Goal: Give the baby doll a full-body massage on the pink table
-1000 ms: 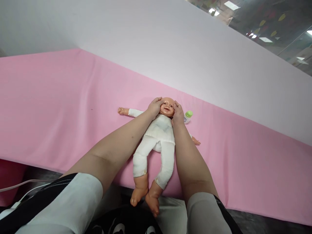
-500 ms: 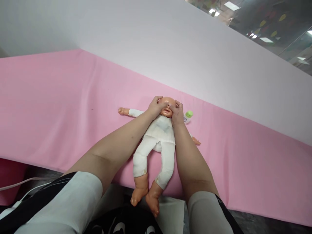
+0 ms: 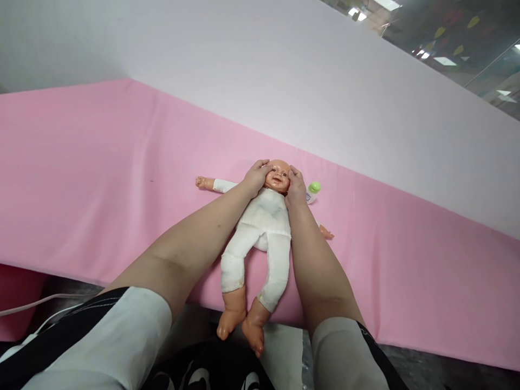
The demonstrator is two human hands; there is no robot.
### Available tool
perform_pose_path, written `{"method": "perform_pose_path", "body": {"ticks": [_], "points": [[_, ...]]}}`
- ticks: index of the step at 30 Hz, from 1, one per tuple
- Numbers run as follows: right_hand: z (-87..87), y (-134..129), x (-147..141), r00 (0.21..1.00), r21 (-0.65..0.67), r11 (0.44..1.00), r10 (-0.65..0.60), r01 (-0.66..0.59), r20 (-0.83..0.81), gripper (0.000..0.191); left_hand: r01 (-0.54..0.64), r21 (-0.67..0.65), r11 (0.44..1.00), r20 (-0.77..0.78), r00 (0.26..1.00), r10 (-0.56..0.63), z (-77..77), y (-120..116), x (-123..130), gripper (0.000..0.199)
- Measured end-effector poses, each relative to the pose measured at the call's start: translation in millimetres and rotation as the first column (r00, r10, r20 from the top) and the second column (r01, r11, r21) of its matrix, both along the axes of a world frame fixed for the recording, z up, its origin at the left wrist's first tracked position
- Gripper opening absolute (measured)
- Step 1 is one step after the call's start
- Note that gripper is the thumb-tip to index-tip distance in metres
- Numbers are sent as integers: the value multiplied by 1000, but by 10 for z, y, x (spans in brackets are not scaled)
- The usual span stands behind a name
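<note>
A baby doll lies on its back, its hard head and feet flesh-coloured and its torso and limbs covered in white cloth. My left hand cups the left side of its head, the thumb at the temple near the eye. Against the other side of the head, my right hand curls its fingers the same way, thumb at the temple. The doll's eyes and mouth show between my hands. Just right of my right hand is a small white bottle with a green cap, partly hidden behind it.
A pink sheet covers the long table under the doll, whose feet hang over the near edge. Behind it rises a white wall, with glass panels at upper right. White cables run beside a red object at lower left.
Both thumbs have slid outward from the middle of the doll's face to its temples, uncovering the eyes. My fingers stay at the sides of the head.
</note>
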State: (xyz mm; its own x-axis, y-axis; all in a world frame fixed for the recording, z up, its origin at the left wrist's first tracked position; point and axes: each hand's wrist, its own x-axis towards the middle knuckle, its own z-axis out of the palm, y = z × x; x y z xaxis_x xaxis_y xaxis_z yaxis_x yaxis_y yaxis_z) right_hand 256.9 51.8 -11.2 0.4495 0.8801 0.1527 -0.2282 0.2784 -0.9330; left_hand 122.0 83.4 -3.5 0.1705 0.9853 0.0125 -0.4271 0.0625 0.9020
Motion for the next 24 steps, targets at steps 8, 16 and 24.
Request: {"method": "perform_pose_path", "body": {"ticks": [8, 16, 24], "points": [[-28, -26, 35, 996, 17, 996, 86, -86, 7, 63, 3, -7, 1000, 4, 1000, -3, 39, -55, -55, 58], [7, -77, 58, 982, 18, 999, 46, -50, 186, 66, 94, 40, 995, 48, 994, -96, 145, -190, -44, 87], [-20, -35, 65, 964, -2, 999, -41, 43, 264, 59, -12, 69, 998, -102, 995, 19, 56, -64, 35, 64]]}}
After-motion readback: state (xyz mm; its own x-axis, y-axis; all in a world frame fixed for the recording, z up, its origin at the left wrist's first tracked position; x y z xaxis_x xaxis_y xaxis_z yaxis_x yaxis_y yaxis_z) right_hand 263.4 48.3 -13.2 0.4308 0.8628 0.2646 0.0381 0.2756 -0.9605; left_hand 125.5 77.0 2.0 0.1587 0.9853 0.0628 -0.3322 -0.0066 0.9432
